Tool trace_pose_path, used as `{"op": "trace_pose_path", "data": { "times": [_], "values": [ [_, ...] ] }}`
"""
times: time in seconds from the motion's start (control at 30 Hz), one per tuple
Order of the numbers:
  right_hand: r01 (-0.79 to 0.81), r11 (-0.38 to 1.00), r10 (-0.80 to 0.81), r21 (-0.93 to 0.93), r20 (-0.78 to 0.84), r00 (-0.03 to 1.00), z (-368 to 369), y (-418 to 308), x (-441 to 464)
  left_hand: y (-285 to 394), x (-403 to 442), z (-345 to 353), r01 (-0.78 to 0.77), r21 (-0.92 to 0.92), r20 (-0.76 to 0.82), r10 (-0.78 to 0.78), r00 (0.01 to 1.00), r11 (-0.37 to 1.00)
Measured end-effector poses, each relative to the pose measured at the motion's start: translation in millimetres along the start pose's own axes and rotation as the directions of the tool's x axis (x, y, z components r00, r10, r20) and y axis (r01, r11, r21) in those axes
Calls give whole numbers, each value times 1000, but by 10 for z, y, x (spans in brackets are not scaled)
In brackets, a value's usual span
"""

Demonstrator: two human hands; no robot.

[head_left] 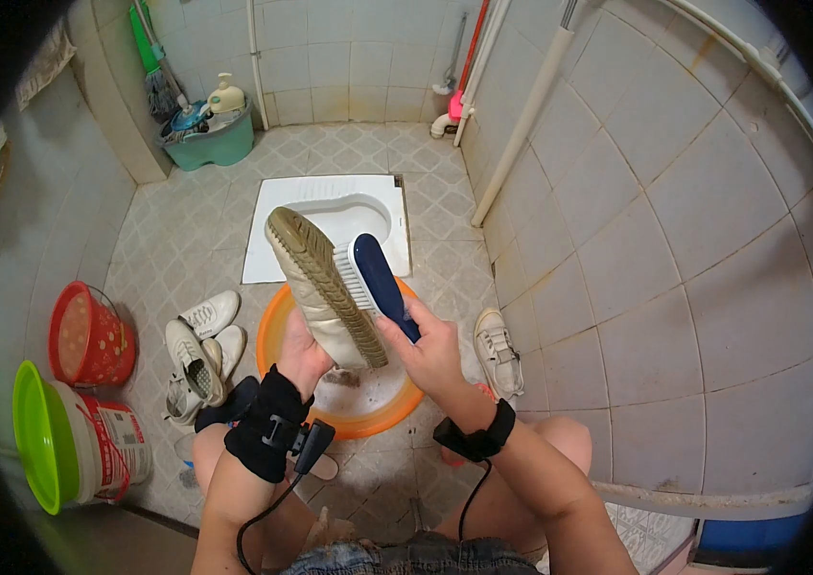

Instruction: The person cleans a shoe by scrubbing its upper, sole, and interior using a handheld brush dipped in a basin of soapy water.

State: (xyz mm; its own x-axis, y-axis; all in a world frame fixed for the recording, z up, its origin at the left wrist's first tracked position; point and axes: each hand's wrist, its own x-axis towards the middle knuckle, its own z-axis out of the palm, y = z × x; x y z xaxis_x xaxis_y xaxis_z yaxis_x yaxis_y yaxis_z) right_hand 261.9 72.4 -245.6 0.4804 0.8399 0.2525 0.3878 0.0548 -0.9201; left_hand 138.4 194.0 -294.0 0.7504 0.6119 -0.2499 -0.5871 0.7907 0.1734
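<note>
My left hand [303,356] is closed round a white shoe [332,331], held tilted with its tan ridged sole [322,264] turned to the right. In my right hand [429,353] is the handle of a dark blue scrub brush [383,278]. The brush's white bristles meet or nearly meet the sole's edge. Below both hands, an orange basin [397,414] stands on the floor with whitish, sudsy water in it. Something brownish in the water is partly hidden by the shoe. The fingers of my left hand are mostly behind the shoe.
White shoes [197,359] lie left of the basin; another white shoe [498,353] stands by the right wall. A red bucket [90,335] and a white bucket with a green basin [33,436] are at left. Ahead lies a squat toilet [263,254], with a teal mop bucket [210,149] beyond.
</note>
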Motion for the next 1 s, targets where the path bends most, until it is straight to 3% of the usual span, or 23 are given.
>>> {"op": "trace_pose_path", "data": {
  "times": [0.13, 0.23, 0.33, 0.4, 0.5, 0.53, 0.6, 0.67, 0.7, 0.77, 0.87, 0.9, 0.93, 1.0],
  "values": [
    [18, 1000, -18, 12, 25, 1000, 22, -3, -7, -2, 15, -69, -9, 31, -25, 10, 1000, 999],
    [8, 1000, -8, 25, -8, 1000, 49, 2, -15, -2, 5, -81, -1, 12, 64, 0, 998, 1000],
    [-75, 997, 75, -20, -24, 997, 22, -35, -5, 0, -19, -40, 29, 1, -12, -29, 999, 1000],
    [-145, 987, 145, -75, -10, 989, 26, -29, 5, 5, -35, -21, 83, 74, -27, -82, 996, 994],
    [-60, 997, 55, -37, -132, 990, 88, 30, 28, -26, -114, -40, 96, 185, -19, -94, 995, 978],
    [-96, 995, 94, -11, -146, 985, 91, 16, 45, -46, -149, -15, 94, 186, -16, -93, 996, 978],
    [-127, 992, 128, 14, -162, 978, 92, -26, 61, -90, -235, 58, 87, 413, -51, -72, 996, 907],
    [-347, 904, 374, 252, -68, 925, 89, -110, 84, -91, -317, 68, 101, 455, -69, -79, 995, 885],
    [-450, 836, 474, 315, 1, 880, 61, -188, 78, -87, -360, 74, 62, 540, -38, -49, 998, 839],
    [-460, 792, 496, 401, 14, 868, 61, -161, 36, -44, -462, 60, -17, 643, 59, -27, 998, 766],
    [-474, 731, 542, 491, 3, 840, 166, -79, -5, 88, -609, 121, 59, 534, 14, -78, 997, 843],
    [-518, 677, 581, 523, 52, 812, 183, -58, -4, 115, -630, 53, 178, 346, -65, -165, 984, 921],
    [-559, 622, 612, 548, 105, 784, 209, -40, 16, 124, -660, 6, 166, 346, -64, -154, 986, 923],
    [-563, 637, 608, 526, 106, 787, 286, 7, 54, 136, -714, -46, 209, 216, 6, -216, 976, 954]
  ]
}}
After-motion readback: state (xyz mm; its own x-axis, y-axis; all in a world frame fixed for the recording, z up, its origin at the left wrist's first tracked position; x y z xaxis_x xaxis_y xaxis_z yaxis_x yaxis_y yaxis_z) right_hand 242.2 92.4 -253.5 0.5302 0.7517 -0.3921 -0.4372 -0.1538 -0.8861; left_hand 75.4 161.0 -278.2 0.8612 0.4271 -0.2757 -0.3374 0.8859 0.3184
